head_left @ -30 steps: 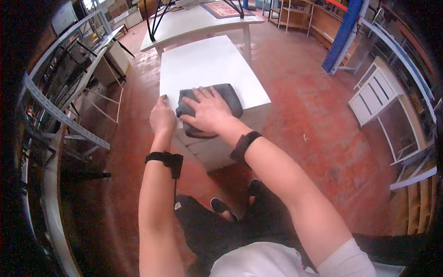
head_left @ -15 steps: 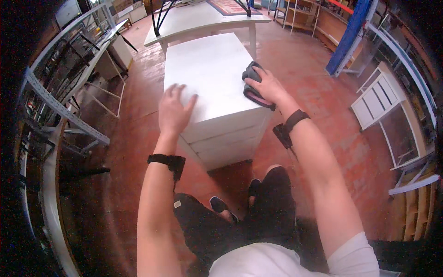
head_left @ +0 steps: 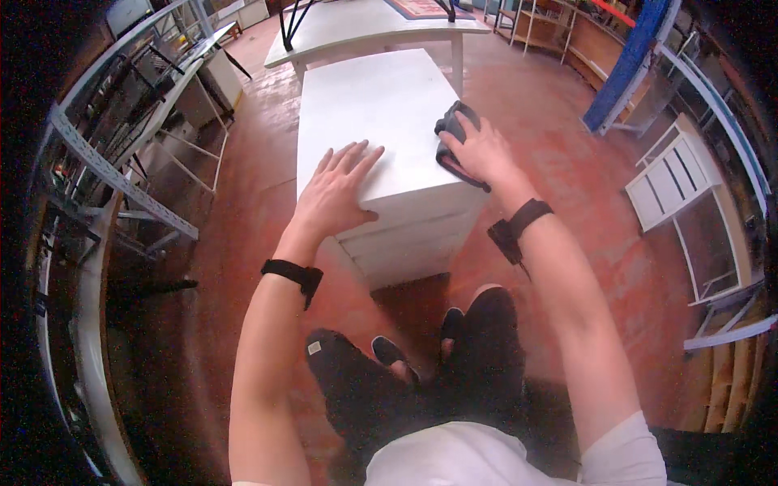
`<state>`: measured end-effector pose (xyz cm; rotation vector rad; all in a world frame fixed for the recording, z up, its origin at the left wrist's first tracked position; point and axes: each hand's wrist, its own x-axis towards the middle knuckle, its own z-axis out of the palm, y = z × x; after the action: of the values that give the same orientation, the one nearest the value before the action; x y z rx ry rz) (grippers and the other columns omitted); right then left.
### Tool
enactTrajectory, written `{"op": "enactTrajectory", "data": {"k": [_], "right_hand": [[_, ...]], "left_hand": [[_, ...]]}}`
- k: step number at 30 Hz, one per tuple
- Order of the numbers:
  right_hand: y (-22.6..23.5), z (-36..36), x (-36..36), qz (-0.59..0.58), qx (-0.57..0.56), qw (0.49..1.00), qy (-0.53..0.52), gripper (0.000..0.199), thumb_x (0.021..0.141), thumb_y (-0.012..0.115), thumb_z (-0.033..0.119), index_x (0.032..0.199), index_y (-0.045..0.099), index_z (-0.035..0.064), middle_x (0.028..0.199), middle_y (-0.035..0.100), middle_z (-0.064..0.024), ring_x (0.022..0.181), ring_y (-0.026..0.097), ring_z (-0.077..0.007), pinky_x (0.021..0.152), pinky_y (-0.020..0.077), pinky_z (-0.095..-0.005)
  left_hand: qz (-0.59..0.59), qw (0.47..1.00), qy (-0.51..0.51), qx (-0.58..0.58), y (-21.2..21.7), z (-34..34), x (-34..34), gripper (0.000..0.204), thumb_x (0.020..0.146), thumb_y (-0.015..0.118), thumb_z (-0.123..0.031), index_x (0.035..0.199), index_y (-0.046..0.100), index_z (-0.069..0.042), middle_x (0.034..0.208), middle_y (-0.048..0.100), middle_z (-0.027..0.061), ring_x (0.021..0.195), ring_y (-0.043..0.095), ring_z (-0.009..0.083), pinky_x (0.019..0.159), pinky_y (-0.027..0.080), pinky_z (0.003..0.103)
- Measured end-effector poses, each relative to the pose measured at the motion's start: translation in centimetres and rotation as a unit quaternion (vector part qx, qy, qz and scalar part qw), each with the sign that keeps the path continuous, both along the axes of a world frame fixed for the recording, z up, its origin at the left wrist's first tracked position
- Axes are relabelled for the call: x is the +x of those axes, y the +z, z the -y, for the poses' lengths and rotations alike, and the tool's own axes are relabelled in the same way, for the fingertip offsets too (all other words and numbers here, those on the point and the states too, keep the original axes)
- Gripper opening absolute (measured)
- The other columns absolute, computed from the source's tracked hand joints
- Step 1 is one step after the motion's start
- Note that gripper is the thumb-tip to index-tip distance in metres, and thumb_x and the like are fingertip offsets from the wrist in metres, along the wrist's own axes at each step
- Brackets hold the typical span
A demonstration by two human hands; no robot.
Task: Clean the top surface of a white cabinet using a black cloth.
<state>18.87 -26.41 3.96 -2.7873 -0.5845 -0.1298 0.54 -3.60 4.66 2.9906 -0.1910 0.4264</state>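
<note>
One dark case (head_left: 447,124), long axis along drawer cabinet's (head_left: 369,105) right edge, grasped by right hand (head_left: 486,154); left hand (head_left: 336,190) splayed, empty.

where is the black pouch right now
In the head view, the black pouch is right of centre, in the right hand, at the right edge of the white cabinet.

No readable text, numbers or signs in view. Small pale tag (head_left: 314,348) on the left leg of the dark trousers (head_left: 350,381): nothing resolvable. Red-bordered mat (head_left: 429,8) on the far white table (head_left: 377,31): any markings too small to read.
</note>
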Motion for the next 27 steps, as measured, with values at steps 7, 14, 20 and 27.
{"op": "enactTrajectory", "data": {"k": [7, 14, 20, 27], "right_hand": [[-1.0, -2.8, -5.6, 0.127, -0.070, 0.983, 0.108, 0.073, 0.103, 0.043, 0.063, 0.158, 0.043, 0.0153, 0.162, 0.036, -0.0293, 0.153, 0.032, -0.0423, 0.125, 0.0209, -0.0556], [-0.8, -8.3, -7.1, 0.100, -0.015, 0.975, 0.196, 0.072, 0.102, 0.045, 0.061, 0.159, 0.043, 0.0167, 0.163, 0.036, -0.0264, 0.154, 0.030, -0.0402, 0.127, 0.0183, -0.0541], [-1.0, -4.5, -1.1, 0.118, -0.062, 0.971, 0.199, 0.072, 0.098, 0.055, 0.062, 0.157, 0.045, 0.0220, 0.163, 0.038, -0.0221, 0.153, 0.032, -0.0406, 0.125, 0.0257, -0.0544], [0.4, 1.3, 0.3, -0.001, -0.038, 0.997, 0.072, 0.077, 0.097, 0.053, 0.066, 0.158, 0.044, 0.0193, 0.162, 0.037, -0.0229, 0.151, 0.035, -0.0416, 0.122, 0.0325, -0.0565]], "left_hand": [[0.002, 0.999, 0.047, -0.011, -0.3, 0.9, 0.4, 0.129, 0.061, 0.096, -0.035, 0.165, 0.023, -0.015, 0.165, 0.036, 0.0183, 0.153, 0.035, 0.0344, 0.129, 0.026, 0.048], [0.016, 0.998, 0.042, -0.039, -1.3, -0.3, 1.1, 0.127, 0.058, 0.094, -0.036, 0.163, 0.027, -0.008, 0.162, 0.040, 0.0206, 0.151, 0.037, 0.0345, 0.128, 0.028, 0.047], [-0.017, 0.997, 0.052, -0.047, -0.4, -0.3, 1.4, 0.126, 0.063, 0.092, -0.046, 0.163, 0.026, -0.006, 0.161, 0.042, 0.0212, 0.151, 0.037, 0.0344, 0.129, 0.025, 0.044], [0.087, 0.946, 0.242, -0.196, -1.9, -4.0, 3.1, 0.092, 0.094, 0.065, -0.056, 0.157, 0.033, 0.003, 0.155, 0.046, 0.0299, 0.146, 0.043, 0.0400, 0.121, 0.034, 0.048]]}}
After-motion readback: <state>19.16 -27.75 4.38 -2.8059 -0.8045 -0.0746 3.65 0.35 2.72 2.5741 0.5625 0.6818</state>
